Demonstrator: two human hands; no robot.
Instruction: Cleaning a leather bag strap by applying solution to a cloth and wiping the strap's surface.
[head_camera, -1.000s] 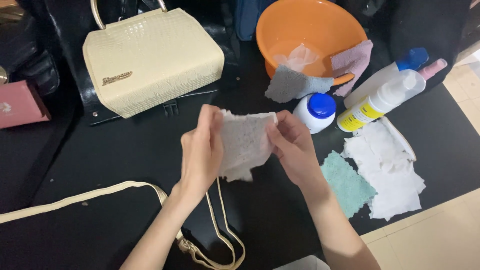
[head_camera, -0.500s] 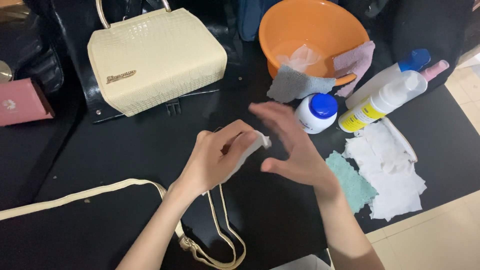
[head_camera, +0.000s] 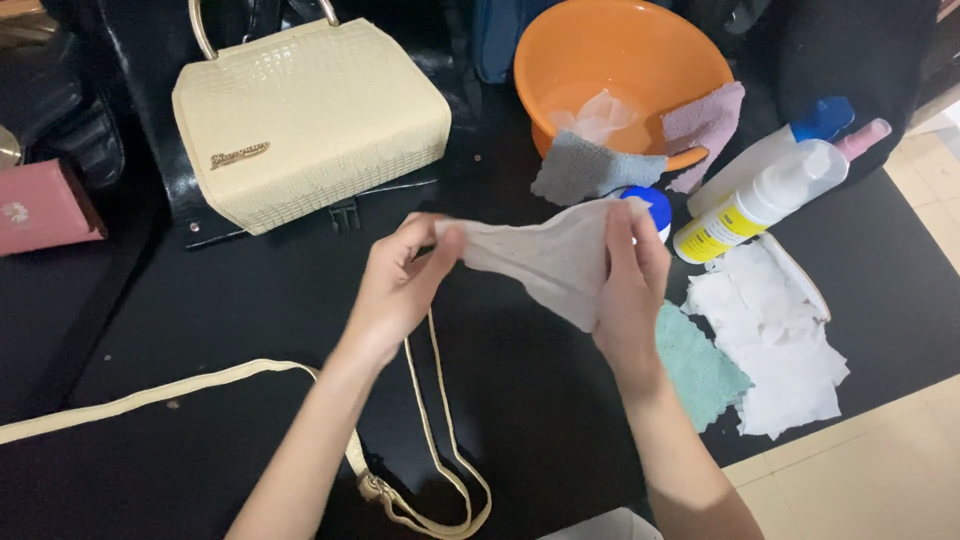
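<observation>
My left hand (head_camera: 400, 285) and my right hand (head_camera: 630, 285) both grip a thin white wipe (head_camera: 545, 260), stretched between them above the black table (head_camera: 180, 330). The left hand pinches its left corner; the right hand holds its right side, fingers over the cloth. A cream textured handbag (head_camera: 305, 120) stands beyond the left hand. Its cream shoulder strap (head_camera: 440, 470) lies looped on the table under my left forearm.
An orange basin (head_camera: 620, 60) with a clear wrapper stands at the back, grey (head_camera: 585, 170) and pink (head_camera: 705, 125) cloths draped on its rim. A blue-lidded jar (head_camera: 655, 205), two white bottles (head_camera: 770, 190), a teal cloth (head_camera: 700, 365), used white wipes (head_camera: 775, 335) lie right. A pink box (head_camera: 40, 205) is left.
A second ago both hands held the wipe spread flat; half a second ago it was bunched in the left hand with the right hand off it. Now both hands pull it out wide.
</observation>
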